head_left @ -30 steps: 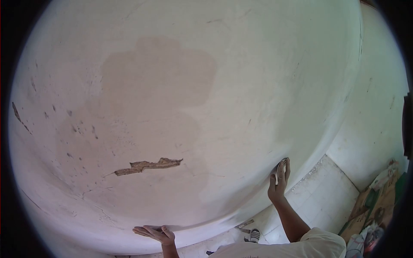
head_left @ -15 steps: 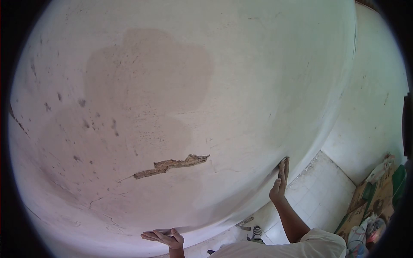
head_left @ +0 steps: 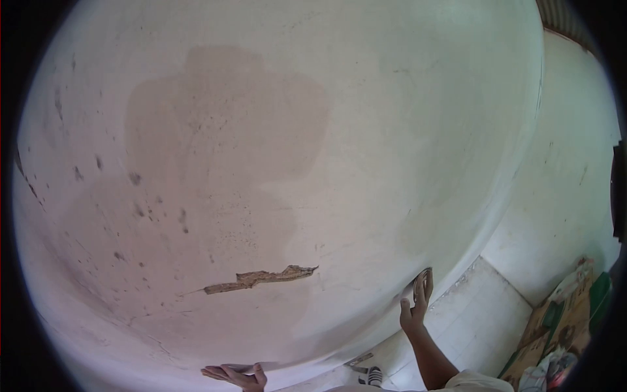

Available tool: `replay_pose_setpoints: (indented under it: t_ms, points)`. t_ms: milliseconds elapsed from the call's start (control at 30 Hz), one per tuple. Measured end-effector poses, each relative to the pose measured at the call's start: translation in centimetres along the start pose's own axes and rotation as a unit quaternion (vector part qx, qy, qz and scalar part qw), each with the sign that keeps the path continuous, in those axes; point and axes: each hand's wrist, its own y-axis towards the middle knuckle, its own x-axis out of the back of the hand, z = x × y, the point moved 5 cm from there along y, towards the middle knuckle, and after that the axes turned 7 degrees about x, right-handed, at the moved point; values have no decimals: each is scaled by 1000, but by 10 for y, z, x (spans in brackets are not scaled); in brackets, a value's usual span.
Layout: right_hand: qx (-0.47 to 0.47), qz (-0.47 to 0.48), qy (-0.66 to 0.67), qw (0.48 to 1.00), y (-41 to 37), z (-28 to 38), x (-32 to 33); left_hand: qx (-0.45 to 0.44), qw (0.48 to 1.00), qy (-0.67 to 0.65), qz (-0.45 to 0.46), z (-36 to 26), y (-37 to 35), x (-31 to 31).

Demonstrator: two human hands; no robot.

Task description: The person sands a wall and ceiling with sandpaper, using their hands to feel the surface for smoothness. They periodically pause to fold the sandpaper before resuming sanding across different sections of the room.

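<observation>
Fingers of the left hand [head_left: 238, 377], bottom of frame left of centre: stretched out, pointing left, thumb raised apart, nothing visible in the grasp. Hand lies along the wall [head_left: 366, 196]; full palm contact cannot be judged from this angle. Right hand [head_left: 415, 312], lower right: fingers extended upward against the wall, thumb apart; a dark, thin edge shows beside the fingertips, and I cannot tell whether it is shadow or something held.

Wall: pale, fills most of the frame, appears bowed. Brown ragged gash [head_left: 261, 278] runs across it, lower centre-left, above the left hand. Darker patch [head_left: 222, 124] at upper left; dark spots [head_left: 136, 178] scattered at left.

Surroundings: second wall [head_left: 555, 170] at right; light tiled floor [head_left: 483, 297] at lower right. Cardboard boxes [head_left: 569, 320] and plastic bags [head_left: 539, 375] in the lower right corner. Striped footwear [head_left: 375, 376] at bottom, between the hands. White sleeve [head_left: 480, 381] at the right arm.
</observation>
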Motion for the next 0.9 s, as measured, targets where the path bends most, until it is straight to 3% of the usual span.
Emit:
replay_pose_setpoints:
  t_ms: [33,133,233,367,500,700,800,900]
  points:
    - [33,37,-46,998,2,1,6,0,1000,2,-1,-6,3,1]
    - [-14,-13,131,991,-3,-14,7,5,1000,30,4,3,-2,1]
    - [27,80,-77,993,2,-14,16,24,996,87,19,29,-29,-4]
    - [32,95,-65,993,-2,-35,17,35,994,100,30,22,-23,-3]
    - [121,100,-135,978,23,-47,28,133,990,40,17,-10,-11,-5]
    - [103,63,-165,979,119,-82,69,319,944,-18,-84,-58,8,-23]
    - [72,33,-133,988,161,-88,98,340,919,-126,-153,-76,14,-39]
    - [111,70,-149,980,138,-105,94,288,933,-124,-176,-109,27,-51]
